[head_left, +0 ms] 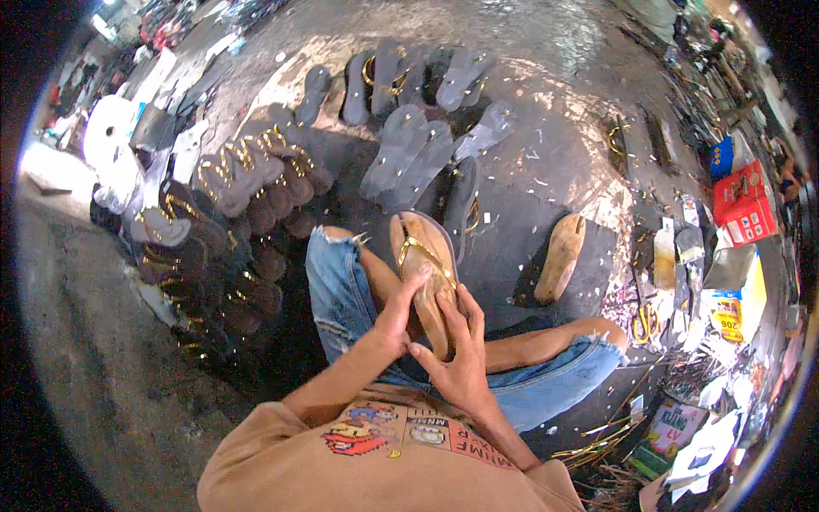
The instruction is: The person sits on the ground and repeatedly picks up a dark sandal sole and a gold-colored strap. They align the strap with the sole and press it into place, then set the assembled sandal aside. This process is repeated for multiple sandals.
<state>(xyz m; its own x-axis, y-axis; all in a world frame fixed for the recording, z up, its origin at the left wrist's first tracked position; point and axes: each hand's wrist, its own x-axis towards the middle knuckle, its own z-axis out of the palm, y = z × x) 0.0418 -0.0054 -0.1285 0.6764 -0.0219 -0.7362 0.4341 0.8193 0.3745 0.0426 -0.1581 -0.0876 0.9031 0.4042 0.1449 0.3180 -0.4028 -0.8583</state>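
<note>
A wooden shoe last, pale and foot-shaped, is held above my crossed legs with its toe end pointing away from me. A gold thong strap runs over its front part, and a dark sole edge shows along its right side. My left hand grips it from the left, thumb on top near the strap and its other fingers hidden underneath. From the right, my right hand is closed about the heel half, fingers pressed on the upper face. A second wooden last lies on the dark mat to the right.
Grey soles lie ahead on the dark mat. Stacked gold-strapped sandals fill the left side. At right are a red box, a yellow-and-white box, a tin and strap scraps.
</note>
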